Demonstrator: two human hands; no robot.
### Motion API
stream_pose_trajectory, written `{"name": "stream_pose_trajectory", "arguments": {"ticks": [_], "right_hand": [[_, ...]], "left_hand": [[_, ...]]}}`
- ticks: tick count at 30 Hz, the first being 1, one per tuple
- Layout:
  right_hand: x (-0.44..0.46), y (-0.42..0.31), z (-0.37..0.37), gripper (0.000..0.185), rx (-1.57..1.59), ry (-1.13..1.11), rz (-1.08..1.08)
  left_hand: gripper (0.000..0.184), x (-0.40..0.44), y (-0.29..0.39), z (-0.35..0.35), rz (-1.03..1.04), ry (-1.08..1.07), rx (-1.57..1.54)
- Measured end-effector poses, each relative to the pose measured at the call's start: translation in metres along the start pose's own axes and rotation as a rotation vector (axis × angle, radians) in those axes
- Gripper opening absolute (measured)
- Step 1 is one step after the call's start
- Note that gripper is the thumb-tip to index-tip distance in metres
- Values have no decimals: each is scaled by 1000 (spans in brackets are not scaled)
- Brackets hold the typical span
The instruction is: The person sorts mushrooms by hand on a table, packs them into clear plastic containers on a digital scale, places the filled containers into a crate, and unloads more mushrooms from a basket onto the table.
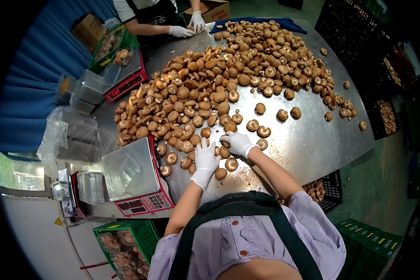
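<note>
A large heap of brown shiitake mushrooms (220, 96) covers much of the metal table (308, 149), with loose ones nearer to me. My left hand (206, 162), in a white glove, reaches to the heap's near edge. Its fingers are stretched out and slightly apart, touching or beside mushrooms there. To its right, my right hand (239, 143), also gloved, has its fingers bent around a mushroom (224, 140) that they partly hide. Just below the hands lie a mushroom with its stem up (231, 164) and a brown cap (221, 173).
At left stands a red scale (147, 202) with a clear plastic tray (129, 169) on its pan. Stacked clear trays (91, 187) are beside it. A second scale (126, 86) sits farther back. Across the table, a co-worker's gloved hands (182, 31) handle something small. Black crates (350, 35) line the right.
</note>
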State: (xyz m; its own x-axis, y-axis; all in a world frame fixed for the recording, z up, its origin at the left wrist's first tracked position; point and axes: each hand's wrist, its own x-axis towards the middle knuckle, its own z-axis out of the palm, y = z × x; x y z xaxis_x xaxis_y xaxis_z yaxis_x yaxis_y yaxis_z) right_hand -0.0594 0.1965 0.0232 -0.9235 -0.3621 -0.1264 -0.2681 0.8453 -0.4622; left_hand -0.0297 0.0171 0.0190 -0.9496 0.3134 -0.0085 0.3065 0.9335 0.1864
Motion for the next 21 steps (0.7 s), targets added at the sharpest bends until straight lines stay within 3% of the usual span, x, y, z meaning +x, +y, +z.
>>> {"name": "stream_pose_trajectory", "arguments": {"ticks": [2,7,9,13,15,17,21], "right_hand": [[11,2,-7,42,-30,-173,-9],[16,14,-11,36,38,-174,-121],[22,23,-5,38,36,-216,-134],[5,18,10,28,204,45,31],[-6,9,14,27,396,147,152],[-12,10,28,27,548,255,156],[-22,5,44,34,781,415,200]], "left_hand": [[57,8,5,-7,-21,-57,6],[51,7,2,-10,-35,-115,-7],[43,6,-13,22,34,95,-218],[35,-1,-11,24,17,174,-355],[33,-2,-6,22,10,183,-260],[31,3,-4,25,-1,194,-170],[19,18,-20,26,3,197,-373]]}}
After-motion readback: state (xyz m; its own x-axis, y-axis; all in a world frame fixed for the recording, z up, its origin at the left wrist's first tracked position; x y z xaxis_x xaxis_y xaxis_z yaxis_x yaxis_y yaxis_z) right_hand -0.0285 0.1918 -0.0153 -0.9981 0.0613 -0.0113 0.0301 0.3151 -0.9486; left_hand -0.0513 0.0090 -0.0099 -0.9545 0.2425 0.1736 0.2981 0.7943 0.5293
